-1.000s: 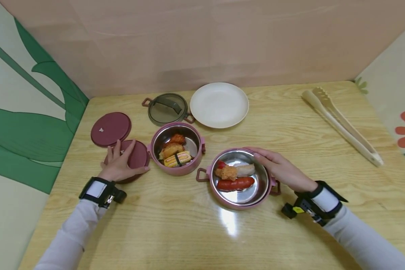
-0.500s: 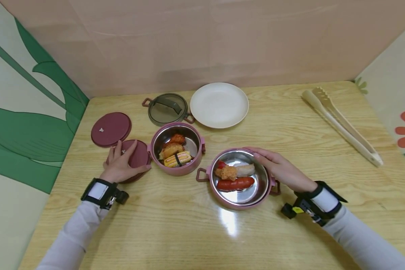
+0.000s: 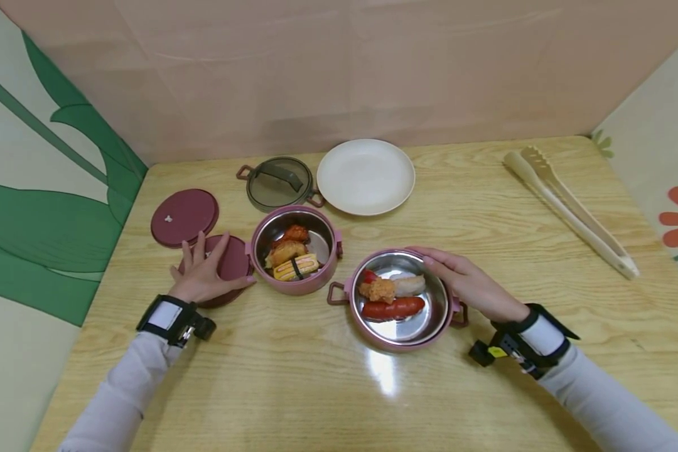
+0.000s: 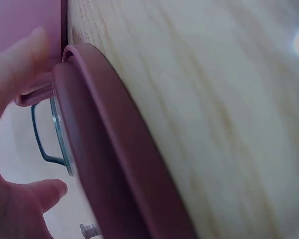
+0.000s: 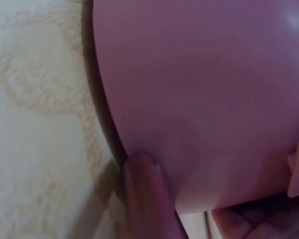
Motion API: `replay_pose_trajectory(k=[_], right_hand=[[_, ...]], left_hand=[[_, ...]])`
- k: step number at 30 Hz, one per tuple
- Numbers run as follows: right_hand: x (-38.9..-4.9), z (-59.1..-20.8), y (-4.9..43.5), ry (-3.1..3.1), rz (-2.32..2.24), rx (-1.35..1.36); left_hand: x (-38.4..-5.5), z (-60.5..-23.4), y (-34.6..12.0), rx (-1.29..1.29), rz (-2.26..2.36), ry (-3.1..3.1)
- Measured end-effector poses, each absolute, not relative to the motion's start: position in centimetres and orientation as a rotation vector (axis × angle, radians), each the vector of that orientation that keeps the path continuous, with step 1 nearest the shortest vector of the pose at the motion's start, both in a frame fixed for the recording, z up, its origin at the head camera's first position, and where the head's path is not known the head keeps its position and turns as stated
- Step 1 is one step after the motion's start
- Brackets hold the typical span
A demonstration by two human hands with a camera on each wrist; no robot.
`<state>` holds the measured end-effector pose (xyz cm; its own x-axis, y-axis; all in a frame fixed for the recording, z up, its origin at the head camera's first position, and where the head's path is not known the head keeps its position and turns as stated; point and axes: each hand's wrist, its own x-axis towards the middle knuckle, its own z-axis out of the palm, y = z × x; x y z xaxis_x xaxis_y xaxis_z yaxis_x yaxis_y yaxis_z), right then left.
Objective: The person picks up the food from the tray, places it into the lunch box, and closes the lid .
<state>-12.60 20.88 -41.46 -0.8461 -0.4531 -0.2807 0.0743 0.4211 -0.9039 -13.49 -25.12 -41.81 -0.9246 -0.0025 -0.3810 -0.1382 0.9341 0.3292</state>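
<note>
On the table (image 3: pixel 260 402), left pot (image 3: pixel 296 287) and right pot (image 3: pixel 398 345) uncovered.
The right hand (image 3: pixel 477 285) grips the right pot, sausage (image 3: pixel 393 308) among other food (image 3: pixel 383 290); the left pot holds browned pieces (image 3: pixel 287 252) and a yellow one (image 3: pixel 309 263). The left hand (image 3: pixel 198 276), spread, rests on a lid (image 3: pixel 234 262) beside that pot.
</note>
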Motion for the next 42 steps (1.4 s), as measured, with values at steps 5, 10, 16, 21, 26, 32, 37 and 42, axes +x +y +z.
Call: replay_pose_trajectory(k=[5,10,16,21,26,32,37,42], right_hand=[[-12.5,-41.5,20.8,2.184,-1.438,-0.323],[-12.6,-41.5,20.8,2.181,-1.439,-0.329],[-12.7,-41.5,21.0,2.188,-1.424,-0.322],[-12.7,-41.6,21.0,2.185,-1.422,-0.32],[-12.7,-41.6,21.0,2.178,-1.42,-0.316],[-12.7,-41.3,21.0,2.195,-1.41,-0.312],[-12.7,-41.3,21.0,2.19,-1.416,-0.309],[-12.7,-41.5,21.0,2.193,-1.411,-0.311]], left_hand=[[-13.7,-41.9,-25.1,-0.112,0.493,2.687],[-13.9,-41.9,-25.2,-0.117,0.486,2.678],[-14.0,-41.9,-25.1,-0.142,0.503,2.707],[-13.8,-41.8,-25.1,-0.177,0.55,2.722],[-13.3,-41.3,-25.8,-0.195,0.642,2.743],[-12.7,-40.2,-26.7,-0.188,0.757,2.772],[-12.2,-39.2,-27.0,-0.175,0.835,2.797],[-11.6,-38.1,-27.0,-0.169,0.914,2.813]])
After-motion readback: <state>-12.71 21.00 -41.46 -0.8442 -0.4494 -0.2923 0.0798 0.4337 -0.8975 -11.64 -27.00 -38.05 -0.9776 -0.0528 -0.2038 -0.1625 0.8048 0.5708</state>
